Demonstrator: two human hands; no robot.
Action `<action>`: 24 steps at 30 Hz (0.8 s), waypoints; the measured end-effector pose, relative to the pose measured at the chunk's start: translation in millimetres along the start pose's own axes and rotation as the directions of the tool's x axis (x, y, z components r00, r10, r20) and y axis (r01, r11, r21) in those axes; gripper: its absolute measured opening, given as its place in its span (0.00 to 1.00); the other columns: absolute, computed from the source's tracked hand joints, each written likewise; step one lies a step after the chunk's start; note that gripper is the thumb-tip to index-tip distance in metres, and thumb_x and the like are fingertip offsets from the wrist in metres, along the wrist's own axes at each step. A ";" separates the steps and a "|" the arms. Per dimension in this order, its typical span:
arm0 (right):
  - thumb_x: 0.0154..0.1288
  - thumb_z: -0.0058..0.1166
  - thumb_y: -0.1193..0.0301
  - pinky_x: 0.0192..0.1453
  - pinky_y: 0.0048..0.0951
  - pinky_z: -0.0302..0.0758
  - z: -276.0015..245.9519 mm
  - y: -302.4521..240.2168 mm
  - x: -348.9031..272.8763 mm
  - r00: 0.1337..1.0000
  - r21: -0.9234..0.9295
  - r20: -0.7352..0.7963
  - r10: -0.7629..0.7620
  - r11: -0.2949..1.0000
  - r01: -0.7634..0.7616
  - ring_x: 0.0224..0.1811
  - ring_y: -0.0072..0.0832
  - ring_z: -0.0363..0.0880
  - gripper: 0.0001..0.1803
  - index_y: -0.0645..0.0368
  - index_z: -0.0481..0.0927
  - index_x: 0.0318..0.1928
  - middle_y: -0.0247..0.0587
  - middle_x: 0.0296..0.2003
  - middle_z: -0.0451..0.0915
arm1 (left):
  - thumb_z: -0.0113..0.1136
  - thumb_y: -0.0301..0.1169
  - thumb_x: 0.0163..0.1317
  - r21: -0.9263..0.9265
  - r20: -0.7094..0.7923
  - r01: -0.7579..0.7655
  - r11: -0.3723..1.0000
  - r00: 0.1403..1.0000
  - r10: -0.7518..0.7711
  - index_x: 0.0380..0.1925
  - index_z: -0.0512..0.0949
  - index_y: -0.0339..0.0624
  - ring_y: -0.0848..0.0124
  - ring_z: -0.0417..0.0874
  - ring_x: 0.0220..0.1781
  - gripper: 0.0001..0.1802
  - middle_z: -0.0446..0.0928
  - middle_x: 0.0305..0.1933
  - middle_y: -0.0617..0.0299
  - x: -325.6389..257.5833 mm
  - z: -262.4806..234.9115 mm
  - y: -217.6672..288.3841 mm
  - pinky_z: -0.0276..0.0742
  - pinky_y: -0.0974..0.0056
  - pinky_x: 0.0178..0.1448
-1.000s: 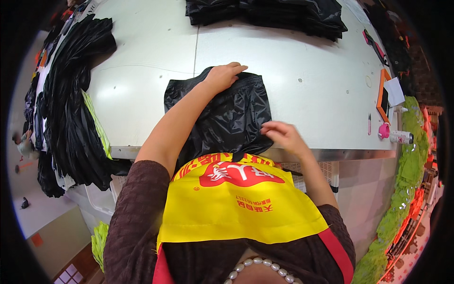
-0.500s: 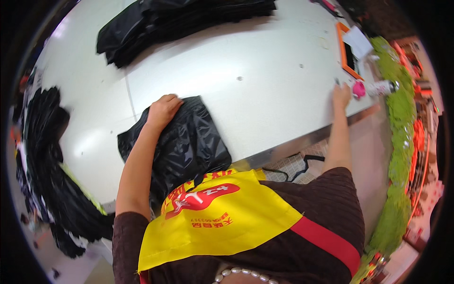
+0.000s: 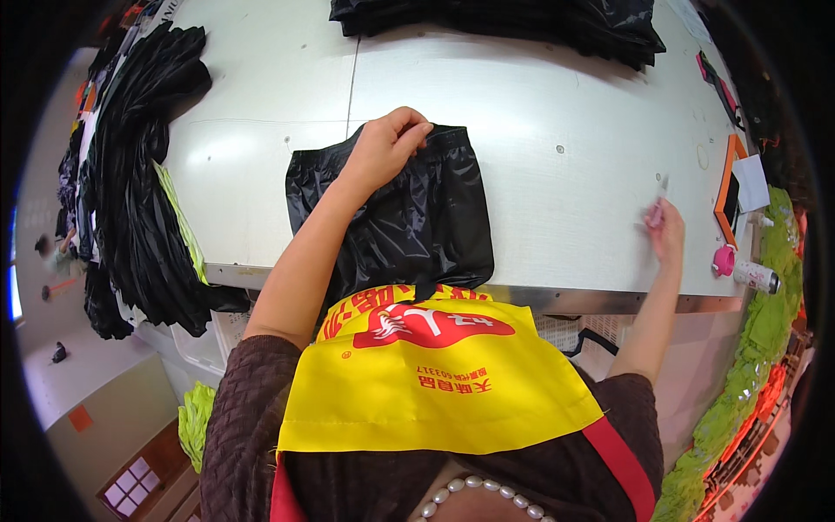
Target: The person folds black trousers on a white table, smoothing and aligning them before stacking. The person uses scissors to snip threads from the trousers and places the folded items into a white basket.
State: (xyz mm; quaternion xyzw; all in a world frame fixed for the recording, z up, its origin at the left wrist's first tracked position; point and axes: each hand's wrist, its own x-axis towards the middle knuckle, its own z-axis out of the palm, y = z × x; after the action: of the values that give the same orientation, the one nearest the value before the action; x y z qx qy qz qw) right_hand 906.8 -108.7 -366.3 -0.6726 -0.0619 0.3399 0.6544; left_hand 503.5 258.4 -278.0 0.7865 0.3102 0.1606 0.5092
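A shiny black garment (image 3: 452,217) with a gathered elastic waistband lies on the white table, its near end against my yellow apron (image 3: 409,409). My left hand (image 3: 387,148) pinches the far edge of that waistband between thumb and fingers. To the right, my right hand (image 3: 668,230) is closed on small pink-handled thread snips (image 3: 655,209), held just above the table with the pale blade pointing away from me. The snips are slightly blurred, so their exact shape is hard to make out.
A stack of folded black garments (image 3: 504,26) lies at the table's far side. More black garments (image 3: 130,165) hang over its left edge. At right are an orange-framed dark object (image 3: 729,191), white paper (image 3: 751,183) and a bottle (image 3: 755,277); lime-green cloth (image 3: 748,335) stands beyond.
My right hand has lifted off the table near the bottle, now showing the snips. My left hand stays at the garment's waistband, its fingers now pinching the edge. The view has turned leftward.
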 end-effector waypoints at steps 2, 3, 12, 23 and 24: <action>0.63 0.50 0.69 0.27 0.19 0.68 97.8 -22.6 -37.6 0.996 0.043 0.077 0.044 0.998 -0.047 0.26 0.18 0.70 0.11 0.61 0.72 0.43 0.34 0.30 0.74 | 0.53 0.34 0.63 0.026 0.011 0.007 1.000 1.000 -0.008 0.33 0.75 0.35 0.79 0.72 0.25 0.11 0.73 0.23 0.66 -3.1 -3.5 2.4 0.69 0.74 0.32; 0.63 0.50 0.70 0.23 0.15 0.63 117.4 -17.7 -43.0 0.979 0.016 0.201 0.021 1.000 -0.025 0.24 0.16 0.67 0.10 0.61 0.71 0.43 0.33 0.29 0.73 | 0.53 0.34 0.63 0.021 0.029 0.003 1.000 1.000 -0.004 0.33 0.75 0.36 0.79 0.71 0.25 0.11 0.73 0.22 0.66 -2.5 -4.1 3.4 0.69 0.74 0.31; 0.61 0.54 0.67 0.30 0.21 0.68 308.3 -63.8 -132.4 0.735 -0.426 0.642 -0.219 0.695 0.579 0.25 0.18 0.70 0.17 0.60 0.75 0.49 0.32 0.26 0.74 | 0.55 0.36 0.62 -0.220 0.079 0.080 0.972 0.995 -0.064 0.32 0.76 0.37 0.82 0.68 0.22 0.11 0.71 0.21 0.68 -3.6 -21.8 9.2 0.65 0.76 0.27; 0.63 0.49 0.58 0.32 0.35 0.72 357.0 -77.6 -110.0 0.703 -0.732 0.679 -0.212 -0.123 0.670 0.25 0.39 0.76 0.17 0.62 0.78 0.34 0.47 0.25 0.79 | 0.54 0.35 0.61 -0.228 -0.005 -0.004 0.974 1.000 0.003 0.33 0.77 0.37 0.79 0.71 0.24 0.12 0.74 0.23 0.66 5.4 -35.3 -6.8 0.68 0.74 0.30; 0.63 0.49 0.58 0.31 0.34 0.72 354.1 -80.8 -108.0 0.750 -0.771 0.630 -0.203 -0.048 0.635 0.25 0.37 0.76 0.18 0.62 0.78 0.35 0.46 0.24 0.79 | 0.55 0.36 0.61 -0.205 -0.032 -0.006 0.979 0.999 0.000 0.33 0.77 0.36 0.78 0.73 0.25 0.12 0.75 0.24 0.64 6.0 -36.0 -10.0 0.69 0.73 0.31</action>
State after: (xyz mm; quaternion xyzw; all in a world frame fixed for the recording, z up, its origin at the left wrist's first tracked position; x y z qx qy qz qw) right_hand 663.2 142.0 -220.2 -0.8022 -0.5819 0.0938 0.0953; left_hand 484.3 290.4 -272.0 0.7276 0.2988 0.2050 0.5824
